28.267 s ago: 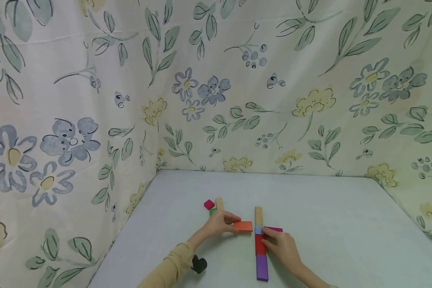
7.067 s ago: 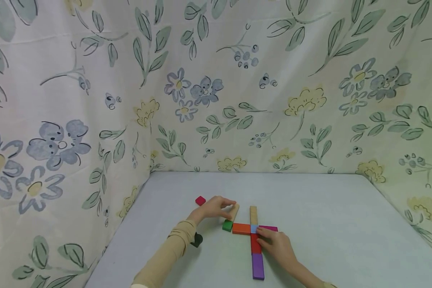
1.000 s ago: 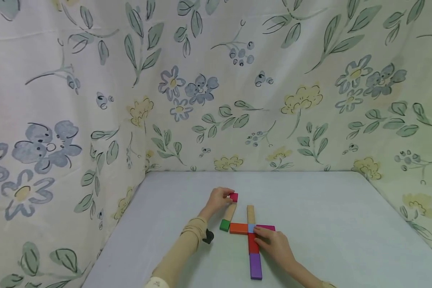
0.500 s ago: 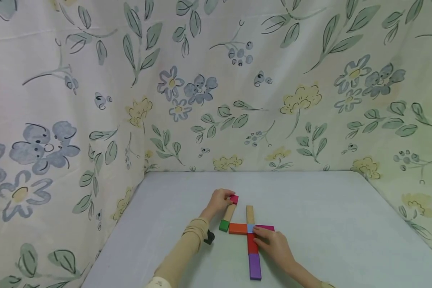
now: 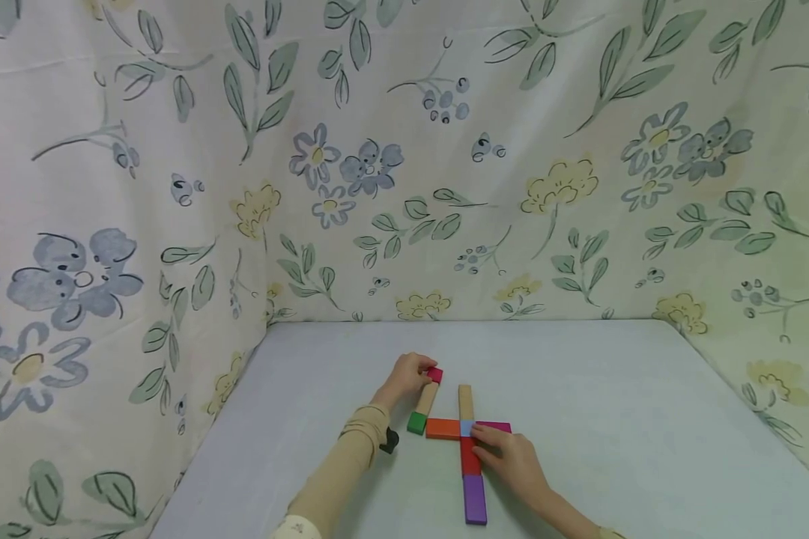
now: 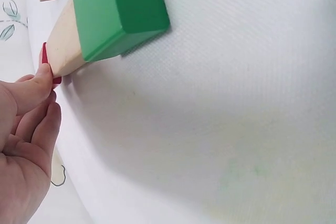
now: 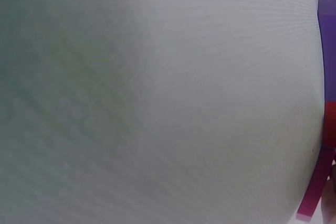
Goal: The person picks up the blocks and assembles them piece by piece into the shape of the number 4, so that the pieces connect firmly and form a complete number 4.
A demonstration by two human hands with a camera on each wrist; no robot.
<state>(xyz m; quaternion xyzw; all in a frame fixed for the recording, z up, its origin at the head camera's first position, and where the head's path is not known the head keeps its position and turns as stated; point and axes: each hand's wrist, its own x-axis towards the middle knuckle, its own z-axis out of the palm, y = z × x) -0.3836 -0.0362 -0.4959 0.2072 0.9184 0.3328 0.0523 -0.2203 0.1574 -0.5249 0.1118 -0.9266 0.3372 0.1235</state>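
In the head view my left hand (image 5: 404, 379) pinches a small pinkish-red block (image 5: 434, 375) between thumb and fingers. That block sits at the far end of a slanting plain wooden block (image 5: 428, 399), whose near end meets a green block (image 5: 416, 423). The left wrist view shows the fingertips right at the red block (image 6: 44, 53). My right hand (image 5: 517, 463) rests its fingertips on a light blue block (image 5: 466, 428) and the red block (image 5: 470, 455) below it. An orange block (image 5: 443, 429) joins the blue one on the left, a magenta block (image 5: 501, 427) on the right.
A second plain wooden block (image 5: 466, 402) extends back from the blue one, and a purple block (image 5: 475, 500) continues the column towards me. All lie on a white table (image 5: 613, 419). A flowered cloth (image 5: 499, 172) hangs behind and at the sides.
The orange block now joins the blue one; the green and wooden blocks have moved right beside it. Lately my left hand brought the pinkish-red block to the wooden block's far end. The right hand stays.
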